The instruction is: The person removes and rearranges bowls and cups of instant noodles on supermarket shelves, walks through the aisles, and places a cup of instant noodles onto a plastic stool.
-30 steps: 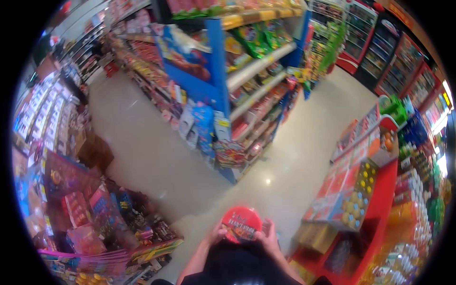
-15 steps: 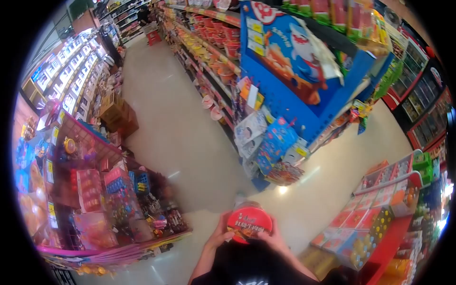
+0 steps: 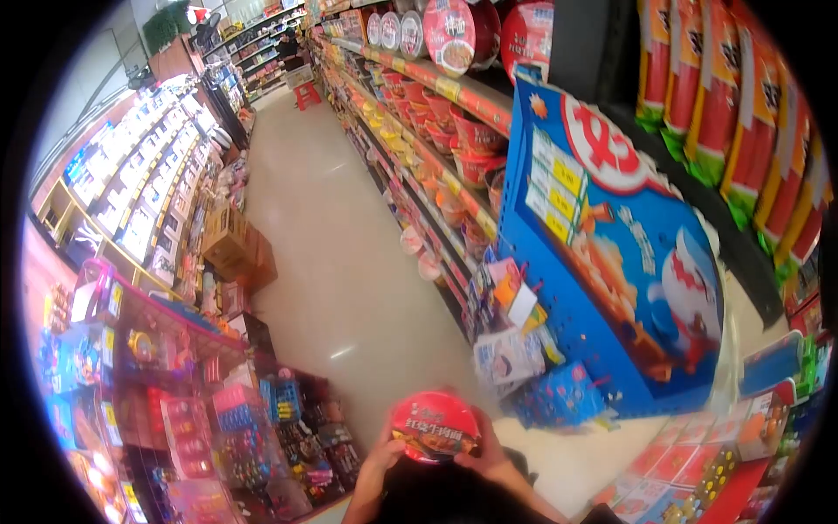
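A red instant noodle bowl point(image 3: 435, 426) with a printed lid is held low in front of my body, lid facing up. My left hand point(image 3: 383, 451) wraps around its left side, the thumb resting near the lid's edge. On the opposite side my right hand point(image 3: 491, 452) is closed around the bowl, its fingers partly hidden. Nearest ahead, packets hang on a blue end-of-aisle display point(image 3: 602, 314), one of them a blue packet point(image 3: 559, 395).
Shelves of noodle bowls point(image 3: 441, 122) line the aisle's right side. Cardboard boxes point(image 3: 234, 244) stand on the floor point(image 3: 336, 236) at left. A pink-edged rack of small goods point(image 3: 188, 419) is close on my left; stacked cartons point(image 3: 672, 454) are at lower right. A red stool point(image 3: 305, 94) stands far off.
My view has shifted forward and right, so the blue display and noodle shelves look larger and closer. Both hands still hold the noodle bowl, which appears slightly farther left and lower.
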Demonstrator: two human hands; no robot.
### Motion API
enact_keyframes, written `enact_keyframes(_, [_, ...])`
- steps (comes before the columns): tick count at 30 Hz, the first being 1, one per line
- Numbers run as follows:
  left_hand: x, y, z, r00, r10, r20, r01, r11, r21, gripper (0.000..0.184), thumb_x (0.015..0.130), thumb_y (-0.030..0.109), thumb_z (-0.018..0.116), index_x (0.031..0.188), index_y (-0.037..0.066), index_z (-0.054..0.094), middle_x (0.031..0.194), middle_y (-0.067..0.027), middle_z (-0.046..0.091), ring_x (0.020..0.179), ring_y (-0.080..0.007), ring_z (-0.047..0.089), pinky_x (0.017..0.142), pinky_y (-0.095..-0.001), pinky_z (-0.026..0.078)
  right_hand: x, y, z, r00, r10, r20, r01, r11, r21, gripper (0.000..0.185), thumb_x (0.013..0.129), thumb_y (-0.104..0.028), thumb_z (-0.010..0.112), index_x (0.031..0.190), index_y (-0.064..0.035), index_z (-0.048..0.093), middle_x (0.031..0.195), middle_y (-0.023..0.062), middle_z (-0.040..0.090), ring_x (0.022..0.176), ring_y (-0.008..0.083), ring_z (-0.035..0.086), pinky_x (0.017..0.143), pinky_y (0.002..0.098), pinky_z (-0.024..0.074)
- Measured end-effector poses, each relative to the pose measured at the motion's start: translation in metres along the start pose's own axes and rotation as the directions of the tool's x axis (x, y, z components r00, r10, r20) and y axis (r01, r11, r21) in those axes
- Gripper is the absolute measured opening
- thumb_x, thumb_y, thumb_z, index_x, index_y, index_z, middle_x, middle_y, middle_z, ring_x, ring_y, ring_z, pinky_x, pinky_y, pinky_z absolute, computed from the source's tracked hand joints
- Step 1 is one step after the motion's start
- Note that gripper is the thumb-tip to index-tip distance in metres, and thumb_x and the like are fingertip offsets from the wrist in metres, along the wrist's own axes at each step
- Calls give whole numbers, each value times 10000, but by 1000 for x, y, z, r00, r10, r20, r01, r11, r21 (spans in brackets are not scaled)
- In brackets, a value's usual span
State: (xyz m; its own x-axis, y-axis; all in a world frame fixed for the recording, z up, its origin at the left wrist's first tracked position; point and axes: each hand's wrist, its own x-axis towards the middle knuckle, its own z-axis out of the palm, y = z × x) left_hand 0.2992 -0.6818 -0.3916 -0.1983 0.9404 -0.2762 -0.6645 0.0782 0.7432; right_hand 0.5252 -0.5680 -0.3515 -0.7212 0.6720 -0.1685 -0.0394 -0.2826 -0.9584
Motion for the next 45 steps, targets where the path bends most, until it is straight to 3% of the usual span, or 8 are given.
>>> enact_keyframes(11, [142, 83, -1, 989, -33, 146, 46, 995, -84, 1016, 643, 387, 881, 1431, 15, 360, 1345, -151, 543, 1210, -292, 565, 1026, -454, 475, 110, -61, 15, 915, -312, -257, 133, 834, -536, 917, 748, -266, 843, 1417, 18, 283, 1370, 208, 369, 1287, 325, 426, 1062, 439, 410])
enact_keyframes(20, [305, 169, -37, 885, -138, 445, 5, 958, 287, 941, 774, 469, 771, 1449, 37, 279, 1426, -123, 390, 1359, -243, 356, 1114, -396, 313, 228, -46, 48, 772, -244, -586, 91, 956, -279, 798, 835, -228, 769, 1404, 37, 276, 1344, 202, 431, 1245, 277, 480, 1044, 417, 408])
enact_keyframes(26, [363, 236, -9, 869, -156, 469, 87, 982, 165, 895, 777, 452, 759, 1424, 39, 298, 1388, -115, 425, 1339, -224, 379, 1099, -392, 332, 296, -89, 84, 615, -390, -686, 267, 921, -284, 760, 898, -196, 700, 1399, 57, 188, 1346, 204, 411, 1244, 287, 464, 1070, 412, 352])
enact_keyframes(30, [394, 288, 62, 828, -200, 523, 222, 975, 21, 874, 794, 441, 748, 1425, 52, 285, 1370, -100, 439, 1284, -221, 440, 1065, -377, 377, 316, -177, 83, 701, -423, -574, -178, 676, -715, 884, 842, -170, 740, 1437, 67, 130, 1378, 209, 356, 1277, 307, 419, 1081, 422, 326])
enact_keyframes(33, [421, 305, 109, 748, -144, 648, 125, 989, 76, 789, 844, 398, 707, 1422, 63, 286, 1364, -102, 442, 1256, -225, 471, 1040, -378, 407, 340, -186, 78, 458, -538, -708, 130, 828, -545, 924, 810, -119, 752, 1429, 50, 87, 1392, 222, 309, 1305, 333, 369, 1075, 433, 326])
enact_keyframes(36, [432, 314, 143, 645, -231, 729, 199, 971, 131, 700, 904, 371, 648, 1425, 72, 290, 1368, -106, 436, 1266, -221, 460, 1034, -382, 412, 353, -189, 67, 252, -697, -671, 103, 709, -698, 918, 810, -116, 757, 1401, 36, 71, 1405, 248, 272, 1307, 348, 369, 1071, 449, 338])
enact_keyframes(40, [448, 307, 161, 630, -308, 713, 284, 946, 157, 606, 977, 372, 554, 1435, 72, 294, 1399, -112, 420, 1300, -222, 429, 1068, -400, 368, 363, -194, 58, 214, -735, -643, -75, 644, -761, 891, 795, -125, 780, 1358, 39, 108, 1431, 270, 208, 1322, 353, 344, 1075, 481, 357])
enact_keyframes(45, [464, 296, 167, 556, -259, 790, 6, 951, 308, 691, 980, 446, 533, 1493, 93, 233, 1426, -62, 411, 1319, -188, 399, 1082, -394, 340, 370, -211, 49, 215, -682, -699, -123, 691, -712, 1039, 805, -169, 774, 1476, 78, 20, 1392, 247, 274, 1306, 318, 356, 1121, 467, 313])
